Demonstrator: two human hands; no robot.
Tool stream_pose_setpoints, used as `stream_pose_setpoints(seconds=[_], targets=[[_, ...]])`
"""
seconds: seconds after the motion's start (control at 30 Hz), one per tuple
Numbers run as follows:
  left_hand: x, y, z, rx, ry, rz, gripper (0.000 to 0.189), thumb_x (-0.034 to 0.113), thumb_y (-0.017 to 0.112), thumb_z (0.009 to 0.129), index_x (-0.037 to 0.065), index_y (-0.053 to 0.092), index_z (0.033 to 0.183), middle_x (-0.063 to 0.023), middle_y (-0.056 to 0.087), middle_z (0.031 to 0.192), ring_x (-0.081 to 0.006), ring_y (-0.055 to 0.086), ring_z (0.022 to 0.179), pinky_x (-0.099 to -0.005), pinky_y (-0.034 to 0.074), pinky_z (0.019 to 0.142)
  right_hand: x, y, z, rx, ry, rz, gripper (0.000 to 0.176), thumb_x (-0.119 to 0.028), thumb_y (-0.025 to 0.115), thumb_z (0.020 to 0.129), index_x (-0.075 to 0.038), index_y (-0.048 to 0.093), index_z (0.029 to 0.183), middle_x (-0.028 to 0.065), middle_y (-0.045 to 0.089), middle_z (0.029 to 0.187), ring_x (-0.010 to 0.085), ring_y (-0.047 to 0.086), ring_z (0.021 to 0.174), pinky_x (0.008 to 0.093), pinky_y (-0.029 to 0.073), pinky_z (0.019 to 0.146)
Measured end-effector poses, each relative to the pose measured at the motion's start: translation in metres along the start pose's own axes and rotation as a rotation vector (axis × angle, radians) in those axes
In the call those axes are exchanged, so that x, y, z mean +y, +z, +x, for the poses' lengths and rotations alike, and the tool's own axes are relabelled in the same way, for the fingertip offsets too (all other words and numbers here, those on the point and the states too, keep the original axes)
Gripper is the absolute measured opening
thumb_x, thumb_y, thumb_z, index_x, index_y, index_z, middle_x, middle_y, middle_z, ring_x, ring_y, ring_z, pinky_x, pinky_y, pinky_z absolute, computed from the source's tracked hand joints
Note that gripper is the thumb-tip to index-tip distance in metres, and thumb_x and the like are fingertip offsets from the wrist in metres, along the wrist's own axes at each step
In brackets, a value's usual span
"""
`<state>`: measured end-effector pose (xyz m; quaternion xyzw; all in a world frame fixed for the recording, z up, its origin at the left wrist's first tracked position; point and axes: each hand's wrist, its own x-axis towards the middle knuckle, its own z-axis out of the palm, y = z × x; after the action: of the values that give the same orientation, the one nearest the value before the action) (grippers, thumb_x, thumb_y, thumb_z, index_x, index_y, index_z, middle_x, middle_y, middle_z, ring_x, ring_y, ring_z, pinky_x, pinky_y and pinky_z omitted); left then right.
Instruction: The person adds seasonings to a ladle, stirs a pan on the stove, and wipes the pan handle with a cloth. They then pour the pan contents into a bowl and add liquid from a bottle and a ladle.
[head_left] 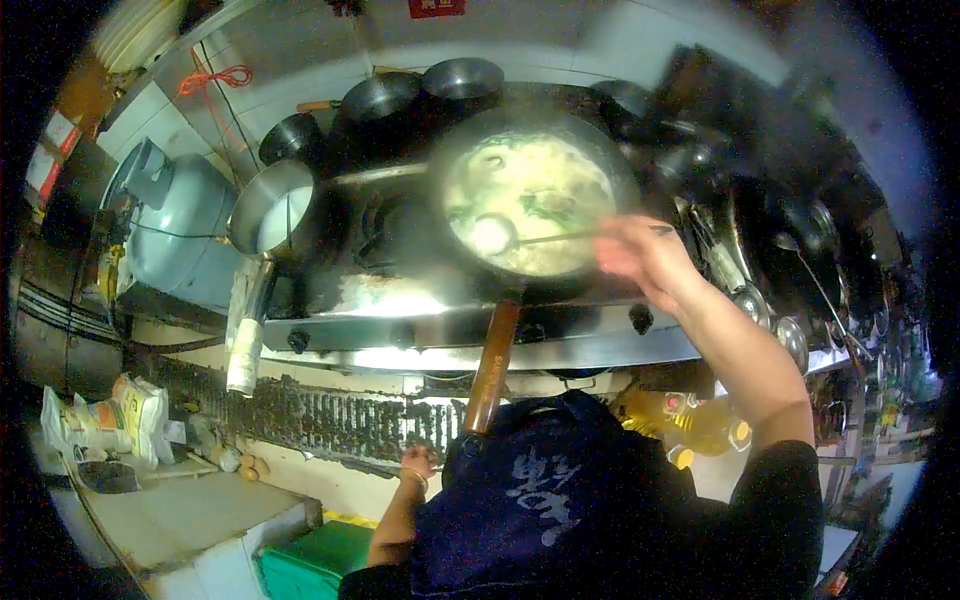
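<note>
My right hand (645,258) is closed around the handle of a ladle (492,235). The ladle's round bowl rests in a pale, steaming soup with green leaves (540,205). A dark wok (436,200) holds the soup on the stove, and its brown wooden handle (494,365) points toward my body. Down by my left side, my left hand (418,462) hangs low near the stove's front, apart from the wok handle. Its fingers look loosely curled, and nothing shows in them.
A saucepan (240,225) with white liquid stands left on the stove, its wrapped handle jutting forward. Several dark pans (462,78) line the back. A gas cylinder (185,235) is at left, oil bottles (715,428) below right, and metal utensils (790,340) at right.
</note>
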<state>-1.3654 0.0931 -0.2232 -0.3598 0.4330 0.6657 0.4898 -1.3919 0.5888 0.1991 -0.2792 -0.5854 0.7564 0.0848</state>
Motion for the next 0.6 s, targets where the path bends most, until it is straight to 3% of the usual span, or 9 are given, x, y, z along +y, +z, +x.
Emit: stream_pose_setpoints(seconds=[0.13,0.3,0.4,0.43,0.5,0.6], targets=[[-0.002,-0.013,0.011,-0.081,-0.012,-0.005,0.004,0.015,0.050,0.089,0.018,0.047,0.090,-0.0036,0.054,0.069,-0.0165,0.047,0.052,-0.0314,0.034,0.038,0.000,0.012,0.008,0.018,-0.014,0.041,0.027,-0.015,0.046,0.089,0.003,0.056,0.106,0.0176,0.062,0.094,0.0216,0.063,0.079,0.0297,0.054,0.071],[-0.013,-0.035,0.025,-0.216,-0.092,-0.283,0.005,0.023,0.047,0.091,0.018,0.044,0.090,-0.0055,0.054,0.073,-0.0198,0.051,0.059,-0.0342,0.037,0.041,0.002,0.024,0.021,0.010,0.006,0.138,0.026,-0.014,0.045,0.090,0.003,0.055,0.106,0.0191,0.062,0.096,0.0236,0.062,0.083,0.0321,0.053,0.074],[-0.022,-0.041,0.032,-0.023,0.124,0.076,0.012,0.031,0.044,0.092,0.018,0.042,0.094,-0.0077,0.054,0.074,-0.0237,0.055,0.062,-0.0389,0.039,0.046,0.002,0.030,0.025,0.002,0.006,0.210,0.027,-0.014,0.045,0.090,0.003,0.054,0.108,0.0200,0.061,0.098,0.0244,0.061,0.086,0.0339,0.052,0.078],[-0.026,-0.065,0.056,-0.060,0.050,0.108,0.013,0.031,0.044,0.092,0.019,0.042,0.095,-0.0081,0.054,0.074,-0.0244,0.055,0.064,-0.0396,0.039,0.047,0.001,0.031,0.025,-0.008,-0.003,0.225,0.027,-0.015,0.046,0.090,0.003,0.054,0.108,0.0194,0.061,0.101,0.0238,0.061,0.087,0.0335,0.051,0.080],[-0.025,-0.063,0.050,-0.074,0.090,0.142,0.013,0.031,0.045,0.091,0.020,0.042,0.096,-0.0083,0.054,0.075,-0.0247,0.055,0.064,-0.0400,0.039,0.048,-0.002,0.031,0.022,-0.021,-0.023,0.258,0.028,-0.017,0.049,0.090,0.003,0.054,0.109,0.0181,0.059,0.106,0.0225,0.060,0.090,0.0327,0.049,0.084],[-0.024,-0.063,0.047,-0.072,0.105,0.145,0.016,0.034,0.043,0.088,0.019,0.045,0.095,-0.0080,0.053,0.076,-0.0249,0.052,0.062,-0.0391,0.038,0.048,-0.010,0.024,0.015,0.011,-0.083,0.309,0.028,-0.016,0.045,0.090,0.003,0.053,0.108,0.0196,0.061,0.099,0.0241,0.061,0.086,0.0346,0.051,0.080]])
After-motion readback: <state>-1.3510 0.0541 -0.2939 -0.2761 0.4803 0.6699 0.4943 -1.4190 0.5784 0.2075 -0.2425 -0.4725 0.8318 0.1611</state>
